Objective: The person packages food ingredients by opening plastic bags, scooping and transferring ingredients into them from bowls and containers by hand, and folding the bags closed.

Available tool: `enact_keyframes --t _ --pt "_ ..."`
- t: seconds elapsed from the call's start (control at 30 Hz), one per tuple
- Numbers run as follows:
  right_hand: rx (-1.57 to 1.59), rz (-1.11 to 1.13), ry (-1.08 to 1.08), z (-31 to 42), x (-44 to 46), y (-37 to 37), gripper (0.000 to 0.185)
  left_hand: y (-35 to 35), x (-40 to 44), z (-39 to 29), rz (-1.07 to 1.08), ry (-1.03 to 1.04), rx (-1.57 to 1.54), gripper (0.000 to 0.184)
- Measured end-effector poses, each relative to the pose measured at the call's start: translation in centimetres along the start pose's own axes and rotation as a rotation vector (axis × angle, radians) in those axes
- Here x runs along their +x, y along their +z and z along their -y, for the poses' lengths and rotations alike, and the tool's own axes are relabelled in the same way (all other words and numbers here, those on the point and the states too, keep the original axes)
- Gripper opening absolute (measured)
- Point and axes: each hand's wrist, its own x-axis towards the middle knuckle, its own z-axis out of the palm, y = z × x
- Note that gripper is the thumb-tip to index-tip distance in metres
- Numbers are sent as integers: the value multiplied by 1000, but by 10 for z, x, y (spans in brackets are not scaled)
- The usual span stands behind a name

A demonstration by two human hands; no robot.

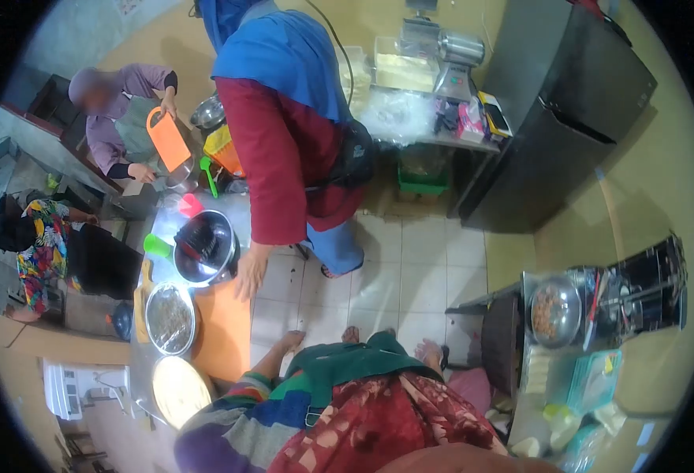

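Note:
My left hand (290, 341), below a striped sleeve, hangs to the right of the work table's front corner. Nothing shows in it, and its small fingers look loosely apart. My right hand (429, 352) hangs at my other side with fingers spread, holding nothing. Nearest my left hand is an orange board (225, 327) on the table. Beside it stand a metal bowl with dark contents (170, 318), a round pale yellow lid or tray (181, 389), and a large steel bowl with a dark object inside (205, 246). A green apron (371, 363) covers my front.
Ahead stands a person in a maroon top (284, 158), one hand at the table edge. Another person holds an orange cutting board (169, 140); a third wears a patterned shirt (43, 248). A dark fridge (544, 150) and a side table with a food bowl (556, 311) are right.

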Motion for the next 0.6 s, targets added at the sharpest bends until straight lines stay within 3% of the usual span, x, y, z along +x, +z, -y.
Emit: enact_keyframes --t 0.07,0.1,0.17,0.23,0.5,0.53,0.6 --pt "213 90 246 -32 70 -35 32 -6 11 -28 83 225 272 53" --pt "322 125 376 -56 116 -61 33 0 5 -54 121 36 136 55" --pt "109 117 369 -16 111 -47 35 22 -5 -66 352 -56 -87 63" --pt "-52 145 383 24 127 -38 37 38 -16 -72 389 -55 -222 64" --pt "-410 275 552 152 317 -2 46 107 -71 -66 113 -39 -611 72" --pt "-485 340 471 171 331 18 44 119 -81 -62 50 -35 -663 73" --pt "-631 446 292 276 229 126 39 141 -110 -66 -69 -14 -778 75"
